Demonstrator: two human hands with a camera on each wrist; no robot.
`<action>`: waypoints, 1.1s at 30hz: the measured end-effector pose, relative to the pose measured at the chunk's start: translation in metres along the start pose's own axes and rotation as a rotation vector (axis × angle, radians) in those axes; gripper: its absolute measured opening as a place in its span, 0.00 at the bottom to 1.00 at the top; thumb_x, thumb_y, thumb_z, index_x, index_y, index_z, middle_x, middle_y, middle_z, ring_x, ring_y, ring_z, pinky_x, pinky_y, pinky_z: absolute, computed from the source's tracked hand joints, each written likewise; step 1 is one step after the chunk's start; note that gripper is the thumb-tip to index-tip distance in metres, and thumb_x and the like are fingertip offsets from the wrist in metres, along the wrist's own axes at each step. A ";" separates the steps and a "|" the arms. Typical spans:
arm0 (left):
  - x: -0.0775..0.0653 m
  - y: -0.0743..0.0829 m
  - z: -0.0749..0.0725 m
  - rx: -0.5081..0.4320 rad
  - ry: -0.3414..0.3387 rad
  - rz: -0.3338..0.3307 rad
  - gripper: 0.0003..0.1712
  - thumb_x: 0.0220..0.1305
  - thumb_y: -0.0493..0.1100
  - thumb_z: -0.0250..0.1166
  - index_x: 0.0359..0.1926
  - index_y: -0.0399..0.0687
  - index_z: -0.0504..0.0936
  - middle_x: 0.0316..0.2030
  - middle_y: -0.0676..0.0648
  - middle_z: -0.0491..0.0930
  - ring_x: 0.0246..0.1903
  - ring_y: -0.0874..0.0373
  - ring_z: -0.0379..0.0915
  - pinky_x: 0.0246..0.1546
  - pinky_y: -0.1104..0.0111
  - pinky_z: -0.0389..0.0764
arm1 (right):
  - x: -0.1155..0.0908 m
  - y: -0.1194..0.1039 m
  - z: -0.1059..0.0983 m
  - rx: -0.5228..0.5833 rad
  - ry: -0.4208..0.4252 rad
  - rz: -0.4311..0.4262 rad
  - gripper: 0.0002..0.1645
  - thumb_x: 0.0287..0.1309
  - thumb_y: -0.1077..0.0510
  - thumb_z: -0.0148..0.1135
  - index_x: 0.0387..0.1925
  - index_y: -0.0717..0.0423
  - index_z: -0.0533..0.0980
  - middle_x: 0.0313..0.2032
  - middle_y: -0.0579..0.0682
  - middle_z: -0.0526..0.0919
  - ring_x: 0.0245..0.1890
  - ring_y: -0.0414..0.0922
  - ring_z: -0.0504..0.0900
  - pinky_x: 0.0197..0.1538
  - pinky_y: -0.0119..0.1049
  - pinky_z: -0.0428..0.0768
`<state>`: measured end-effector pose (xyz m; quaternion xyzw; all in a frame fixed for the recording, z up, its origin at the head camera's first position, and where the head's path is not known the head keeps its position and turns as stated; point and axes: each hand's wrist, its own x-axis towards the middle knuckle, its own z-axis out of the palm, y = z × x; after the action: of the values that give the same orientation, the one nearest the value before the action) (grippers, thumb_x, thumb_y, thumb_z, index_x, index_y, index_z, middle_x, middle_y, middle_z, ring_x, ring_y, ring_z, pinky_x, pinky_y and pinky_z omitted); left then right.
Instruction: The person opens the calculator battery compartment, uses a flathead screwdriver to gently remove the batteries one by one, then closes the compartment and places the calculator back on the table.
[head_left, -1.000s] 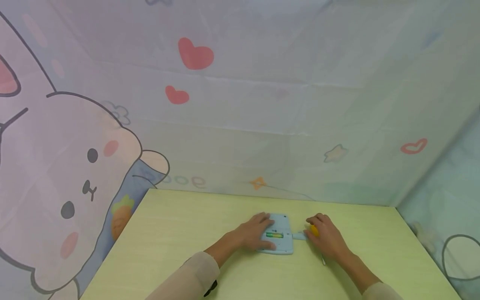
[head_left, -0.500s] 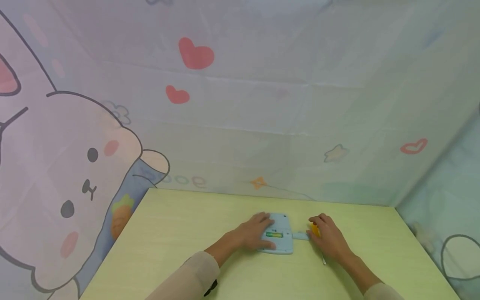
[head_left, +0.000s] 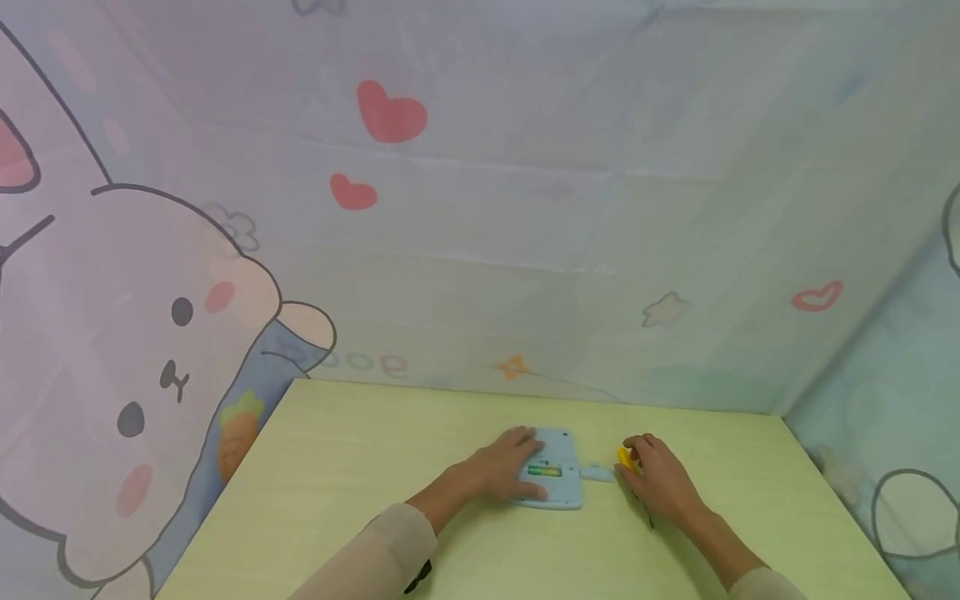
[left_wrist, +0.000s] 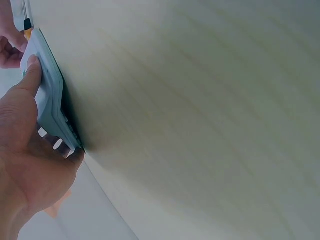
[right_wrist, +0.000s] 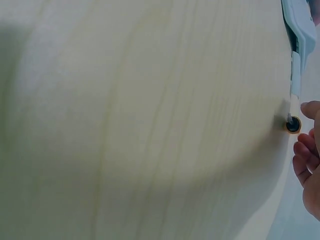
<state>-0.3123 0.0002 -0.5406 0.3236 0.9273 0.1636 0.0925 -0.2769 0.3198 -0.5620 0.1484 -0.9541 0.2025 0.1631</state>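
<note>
A light blue flat device (head_left: 558,492) lies on the table with its open battery compartment upward; one green battery (head_left: 544,471) shows in it. My left hand (head_left: 504,468) grips the device's left part, thumb on its face and fingers at the far edge, as the left wrist view shows. Beside its right edge lies a narrow light blue battery cover (head_left: 597,473). Just right of that, my right hand (head_left: 660,473) holds a screwdriver (head_left: 626,457) by its yellow handle, the thin shaft pointing back toward me. In the right wrist view the screwdriver's black collar (right_wrist: 293,125) appears end-on, close to the tabletop.
The pale yellow wooden table (head_left: 360,467) carries these things near its far side. Behind it hangs a printed cloth (head_left: 480,208) with hearts and a rabbit. Another cloth (head_left: 885,433) borders the right side.
My right hand has shifted slightly right, away from the battery cover, and more of the screwdriver's yellow handle shows. My left hand and the device stay in place.
</note>
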 end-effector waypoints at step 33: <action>0.000 -0.002 0.003 -0.004 0.009 -0.006 0.50 0.67 0.72 0.67 0.82 0.58 0.64 0.83 0.50 0.52 0.82 0.52 0.45 0.75 0.52 0.65 | 0.001 0.005 -0.001 0.168 -0.115 0.150 0.13 0.65 0.62 0.71 0.47 0.68 0.83 0.30 0.46 0.83 0.28 0.40 0.77 0.38 0.41 0.82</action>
<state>-0.3127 -0.0002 -0.5444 0.3197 0.9284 0.1667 0.0894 -0.2793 0.3244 -0.5628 0.1011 -0.9501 0.2843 0.0795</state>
